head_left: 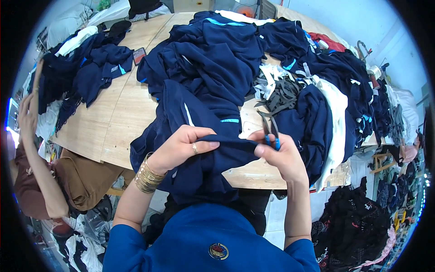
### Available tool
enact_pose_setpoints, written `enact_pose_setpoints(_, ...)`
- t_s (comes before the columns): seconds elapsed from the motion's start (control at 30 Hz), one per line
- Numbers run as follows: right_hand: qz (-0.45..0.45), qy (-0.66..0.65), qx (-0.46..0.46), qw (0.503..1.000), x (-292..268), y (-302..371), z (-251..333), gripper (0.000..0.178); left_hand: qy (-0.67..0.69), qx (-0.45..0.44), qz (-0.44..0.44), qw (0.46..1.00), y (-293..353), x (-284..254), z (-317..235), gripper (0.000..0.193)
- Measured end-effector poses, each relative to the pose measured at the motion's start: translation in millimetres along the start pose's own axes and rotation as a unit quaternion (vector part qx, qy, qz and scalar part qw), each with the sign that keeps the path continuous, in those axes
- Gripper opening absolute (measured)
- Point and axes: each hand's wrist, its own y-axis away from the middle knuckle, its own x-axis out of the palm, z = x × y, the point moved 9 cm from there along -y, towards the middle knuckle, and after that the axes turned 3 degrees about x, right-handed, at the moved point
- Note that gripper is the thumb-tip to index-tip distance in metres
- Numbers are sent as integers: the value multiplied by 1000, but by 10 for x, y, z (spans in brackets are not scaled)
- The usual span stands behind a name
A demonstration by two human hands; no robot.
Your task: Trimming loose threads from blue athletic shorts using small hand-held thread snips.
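A navy blue garment (238,153) is stretched between my two hands, with a folded edge running from one to the other. My left hand (185,146) is closed, pinching the cloth between thumb and fingers. The edge's other end is pinched in my right hand (286,155), which also grips blue-handled thread snips (271,124). The snips' dark blades point away from me, beside the cloth. Behind my hands the rest of the fabric joins a large heap of navy garments (213,59) with light blue strips on them.
Beyond the snips lies a pile of grey and white fabric strips (276,90). More navy and white clothing (312,122) fills the right of the wooden table (122,113). A phone (138,55) rests at the left, near another person's arm (41,167) and more dark garments (97,68).
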Motion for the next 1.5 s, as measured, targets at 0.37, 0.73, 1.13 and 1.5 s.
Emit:
enact_pose_setpoints(0.37,-3,-137,63,989,-24,42,-111,13,65,-8,-6,998,99,-35,-10,23)
enact_pose_setpoints(0.73,-62,-115,-72,989,-380,117,-38,26,-203,-37,296,933,446,546,136,26)
enact_pose_setpoints(1.13,-244,130,117,954,-900,641,-1393,10,-244,-52,-166,954,888,-601,664,18)
enact_pose_setpoints(1.5,-48,317,-37,947,1062,-173,-1300,21,-477,149,-235,834,-33,-871,673,14)
